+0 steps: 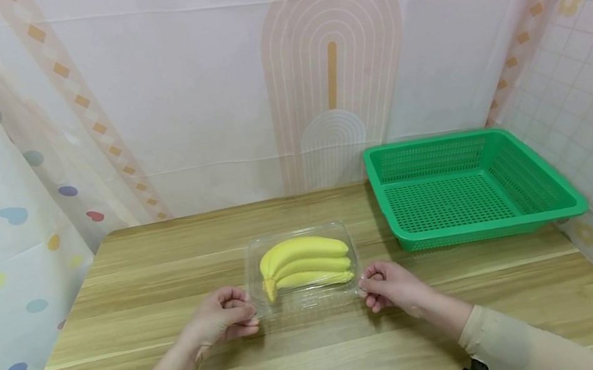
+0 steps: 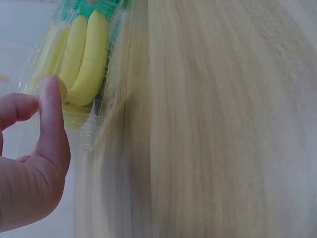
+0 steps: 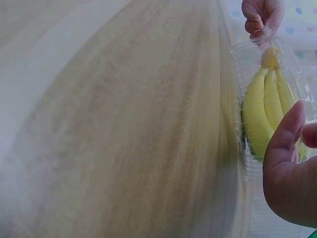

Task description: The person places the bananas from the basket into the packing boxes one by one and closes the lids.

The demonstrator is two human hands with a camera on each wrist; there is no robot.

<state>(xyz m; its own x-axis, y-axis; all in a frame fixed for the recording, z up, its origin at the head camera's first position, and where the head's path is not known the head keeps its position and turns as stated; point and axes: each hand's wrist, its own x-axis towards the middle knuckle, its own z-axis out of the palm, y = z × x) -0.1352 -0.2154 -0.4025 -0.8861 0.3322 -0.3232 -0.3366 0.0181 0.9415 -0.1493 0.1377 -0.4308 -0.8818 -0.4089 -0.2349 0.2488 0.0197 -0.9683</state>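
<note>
A clear plastic box (image 1: 308,302) with a bunch of yellow bananas (image 1: 306,250) inside lies between both hands, near the middle of the wooden table. My left hand (image 1: 223,317) pinches its near left corner between thumb and fingers. At the near right corner, my right hand (image 1: 393,287) pinches the rim in the same way. Seen from the left wrist, the bananas (image 2: 89,59) show through the clear ribbed wall, just beyond the thumb. In the right wrist view the stem end of the bunch (image 3: 270,59) points toward the left hand (image 3: 262,17).
A green plastic basket (image 1: 479,227) with a slotted floor stands at the back right of the table (image 1: 321,358). Behind the table hangs a patterned curtain (image 1: 193,98), with more patterned cloth at both sides.
</note>
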